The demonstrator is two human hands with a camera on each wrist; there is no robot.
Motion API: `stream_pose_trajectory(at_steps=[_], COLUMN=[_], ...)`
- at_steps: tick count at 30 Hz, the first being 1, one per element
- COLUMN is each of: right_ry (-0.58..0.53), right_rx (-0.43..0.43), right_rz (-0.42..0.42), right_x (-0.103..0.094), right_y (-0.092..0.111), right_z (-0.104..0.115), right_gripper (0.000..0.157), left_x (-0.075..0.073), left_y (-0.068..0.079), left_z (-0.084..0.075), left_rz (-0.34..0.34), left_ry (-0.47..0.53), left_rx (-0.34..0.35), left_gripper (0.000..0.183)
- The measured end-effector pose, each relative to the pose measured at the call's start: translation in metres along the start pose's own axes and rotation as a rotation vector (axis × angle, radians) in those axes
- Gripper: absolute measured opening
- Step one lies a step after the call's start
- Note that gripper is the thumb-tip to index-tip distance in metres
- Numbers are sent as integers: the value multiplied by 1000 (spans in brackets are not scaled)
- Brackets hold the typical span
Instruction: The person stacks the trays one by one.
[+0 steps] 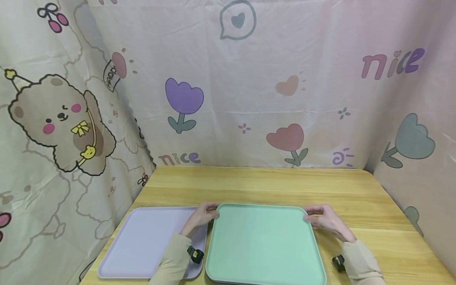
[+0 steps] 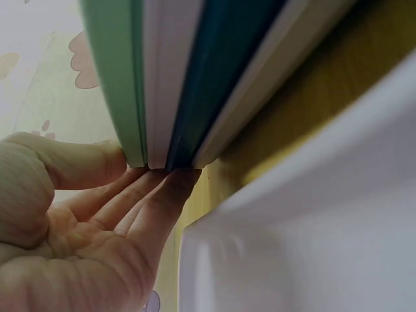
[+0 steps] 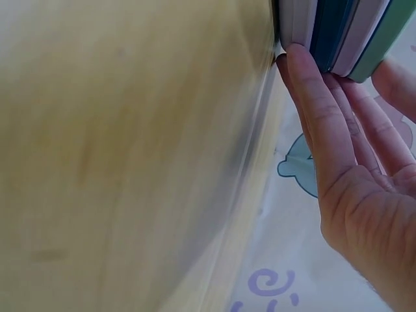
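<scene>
A mint green tray [image 1: 265,243] tops a stack of several trays. Under it, the left wrist view shows the edges of a pale pinkish tray [image 2: 169,78], a dark blue tray [image 2: 218,71] and a light greyish tray [image 2: 266,71]. My left hand [image 1: 203,217] holds the stack at its far left corner, thumb by the green rim and fingers along the lower edges. At the far right corner my right hand [image 1: 325,219] grips it likewise, its fingertips [image 3: 302,58] against the side of the lower trays. The stack's near edge runs out of the head view.
Left of the stack, a lilac tray [image 1: 142,241] lies flat on the wooden table [image 1: 263,184], partly covered by my left forearm. Printed curtains [image 1: 231,99] hang behind the table and along both sides. A dark wrist camera [image 1: 338,262] shows by my right sleeve.
</scene>
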State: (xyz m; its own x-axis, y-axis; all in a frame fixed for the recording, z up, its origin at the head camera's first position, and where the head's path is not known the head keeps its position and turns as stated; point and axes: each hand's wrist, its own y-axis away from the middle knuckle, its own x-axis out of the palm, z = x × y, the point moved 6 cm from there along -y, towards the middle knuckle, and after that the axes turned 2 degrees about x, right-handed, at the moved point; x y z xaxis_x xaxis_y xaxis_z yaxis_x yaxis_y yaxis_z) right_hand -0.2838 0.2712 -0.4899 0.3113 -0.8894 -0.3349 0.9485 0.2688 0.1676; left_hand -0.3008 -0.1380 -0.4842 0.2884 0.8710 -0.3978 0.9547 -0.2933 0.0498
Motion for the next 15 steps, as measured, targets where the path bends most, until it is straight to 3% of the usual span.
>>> stream_pose_trajectory(at_steps=[7,15], right_ry=[-21,-22], right_rx=[6,4], right_rz=[9,20], right_x=[0,0], right_y=[1,2], right_z=[1,0], right_gripper=[54,56], left_x=[0,0], left_y=[0,1], left_z=[-2,-2], left_rz=[15,13], left_ry=[-20,-10], left_rx=[39,31], left_gripper=[38,38])
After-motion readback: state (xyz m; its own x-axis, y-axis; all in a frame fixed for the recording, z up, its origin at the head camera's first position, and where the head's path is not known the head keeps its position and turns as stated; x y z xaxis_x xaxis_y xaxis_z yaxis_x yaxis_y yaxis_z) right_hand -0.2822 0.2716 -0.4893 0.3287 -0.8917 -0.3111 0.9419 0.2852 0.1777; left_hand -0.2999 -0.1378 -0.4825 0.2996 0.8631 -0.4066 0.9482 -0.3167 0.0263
